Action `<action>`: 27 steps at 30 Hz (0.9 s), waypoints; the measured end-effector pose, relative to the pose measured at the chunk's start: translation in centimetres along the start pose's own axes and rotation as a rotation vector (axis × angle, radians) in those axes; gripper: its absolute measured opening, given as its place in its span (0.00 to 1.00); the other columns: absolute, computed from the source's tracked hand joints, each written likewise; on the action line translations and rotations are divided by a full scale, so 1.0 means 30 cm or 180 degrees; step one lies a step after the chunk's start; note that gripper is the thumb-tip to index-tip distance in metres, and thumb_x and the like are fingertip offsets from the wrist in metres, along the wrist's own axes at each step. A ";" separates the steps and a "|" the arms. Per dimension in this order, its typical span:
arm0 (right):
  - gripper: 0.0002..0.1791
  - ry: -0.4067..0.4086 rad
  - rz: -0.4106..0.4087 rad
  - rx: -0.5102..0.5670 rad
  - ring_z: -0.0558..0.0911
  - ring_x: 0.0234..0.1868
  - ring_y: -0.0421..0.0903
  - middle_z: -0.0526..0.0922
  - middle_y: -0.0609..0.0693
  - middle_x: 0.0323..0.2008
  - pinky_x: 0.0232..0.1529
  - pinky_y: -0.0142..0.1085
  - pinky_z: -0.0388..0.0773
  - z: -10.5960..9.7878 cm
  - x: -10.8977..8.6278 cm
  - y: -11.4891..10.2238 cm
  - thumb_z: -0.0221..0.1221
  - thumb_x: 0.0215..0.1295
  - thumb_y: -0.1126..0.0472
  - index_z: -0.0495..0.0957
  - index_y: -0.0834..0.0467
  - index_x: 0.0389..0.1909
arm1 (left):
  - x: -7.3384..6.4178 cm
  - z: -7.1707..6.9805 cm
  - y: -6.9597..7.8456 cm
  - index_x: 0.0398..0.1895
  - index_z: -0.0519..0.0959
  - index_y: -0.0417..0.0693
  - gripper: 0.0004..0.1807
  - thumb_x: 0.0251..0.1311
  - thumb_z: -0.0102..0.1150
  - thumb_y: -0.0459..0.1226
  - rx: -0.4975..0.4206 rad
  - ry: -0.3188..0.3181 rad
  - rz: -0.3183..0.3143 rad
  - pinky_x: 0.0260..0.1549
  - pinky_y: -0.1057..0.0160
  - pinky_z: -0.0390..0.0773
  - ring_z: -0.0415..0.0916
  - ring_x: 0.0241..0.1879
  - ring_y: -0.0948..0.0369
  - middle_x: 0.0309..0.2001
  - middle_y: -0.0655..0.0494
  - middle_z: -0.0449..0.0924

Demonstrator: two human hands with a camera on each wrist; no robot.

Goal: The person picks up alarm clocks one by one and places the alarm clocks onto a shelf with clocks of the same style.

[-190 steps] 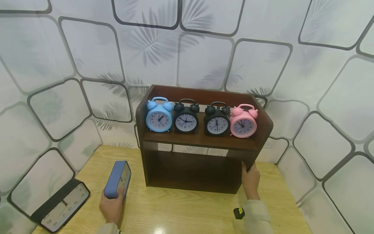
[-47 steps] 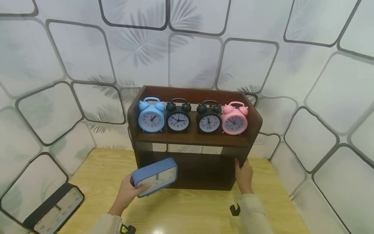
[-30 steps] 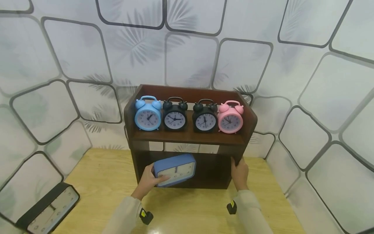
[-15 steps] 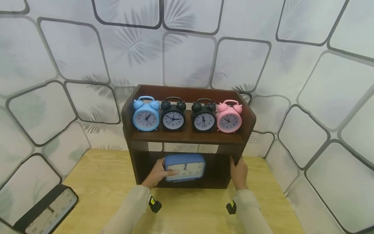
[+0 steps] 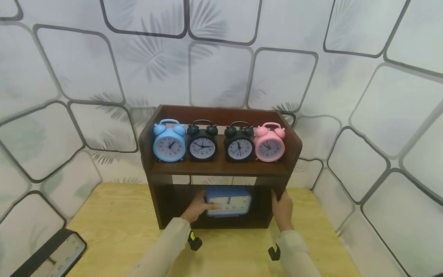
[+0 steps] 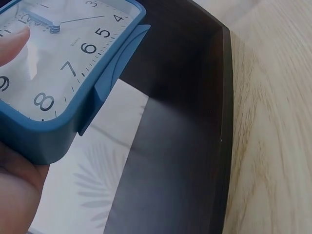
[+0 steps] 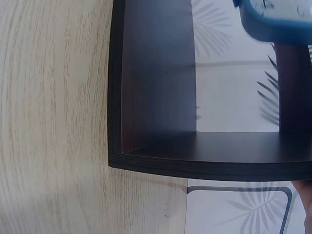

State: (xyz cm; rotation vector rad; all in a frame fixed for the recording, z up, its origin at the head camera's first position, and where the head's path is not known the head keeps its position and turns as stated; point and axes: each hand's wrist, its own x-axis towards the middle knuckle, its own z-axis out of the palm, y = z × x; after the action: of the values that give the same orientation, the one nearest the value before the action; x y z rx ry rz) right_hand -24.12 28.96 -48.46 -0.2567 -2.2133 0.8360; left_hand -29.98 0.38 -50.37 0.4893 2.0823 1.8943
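My left hand (image 5: 197,207) grips a blue rectangular clock (image 5: 228,201) by its left end, thumb across the white dial. The clock is inside the lower compartment of a dark brown shelf (image 5: 221,168), its face turned outward. Close up in the left wrist view, the clock (image 6: 63,53) has a blue stand flap along its lower edge. My right hand (image 5: 282,207) holds the shelf's right side panel near the lower front. In the right wrist view only a bit of that hand (image 7: 303,195) shows, past the panel's outer face.
On the upper shelf stand a light blue alarm clock (image 5: 169,144), two black ones (image 5: 202,144) (image 5: 238,145) and a pink one (image 5: 270,146). A black rectangular clock (image 5: 52,256) rests at the left on the wooden table (image 5: 114,215). A patterned wall (image 5: 221,77) rises behind.
The blue clock has gone from the table's left side, rightward and into the shelf's lower compartment, levelling out on the way. My right hand has stayed on the side panel.
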 end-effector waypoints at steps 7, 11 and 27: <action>0.12 0.0033 -0.0075 0.0021 0.80 0.29 0.70 0.79 0.74 0.26 0.30 0.58 0.73 -0.002 -0.002 0.006 0.58 0.62 0.64 0.72 0.72 0.35 | 0.052 0.039 0.001 0.65 0.62 0.35 0.44 0.43 0.73 0.36 -0.0226 -0.0123 0.0001 0.61 0.43 0.64 0.64 0.62 0.44 0.63 0.36 0.65; 0.13 0.0029 -0.0049 -0.0005 0.79 0.29 0.71 0.79 0.75 0.26 0.31 0.59 0.73 -0.003 -0.005 0.000 0.58 0.62 0.63 0.72 0.72 0.36 | 0.084 0.054 -0.009 0.64 0.64 0.36 0.41 0.44 0.72 0.35 -0.0208 -0.0182 0.0004 0.59 0.46 0.68 0.68 0.58 0.47 0.61 0.38 0.68; 0.14 0.0063 -0.0058 -0.0048 0.79 0.28 0.70 0.79 0.74 0.25 0.28 0.58 0.72 0.000 -0.005 0.006 0.58 0.61 0.64 0.72 0.73 0.36 | 0.144 0.127 -0.023 0.60 0.67 0.32 0.34 0.48 0.67 0.28 -0.0481 -0.0408 0.0063 0.57 0.50 0.72 0.80 0.39 0.62 0.55 0.37 0.73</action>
State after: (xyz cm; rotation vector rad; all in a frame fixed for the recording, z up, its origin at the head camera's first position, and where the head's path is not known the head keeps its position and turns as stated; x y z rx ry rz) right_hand -24.02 29.04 -48.67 -0.2508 -2.2010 0.8041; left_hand -32.30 5.62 -51.36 0.5810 1.8447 1.9580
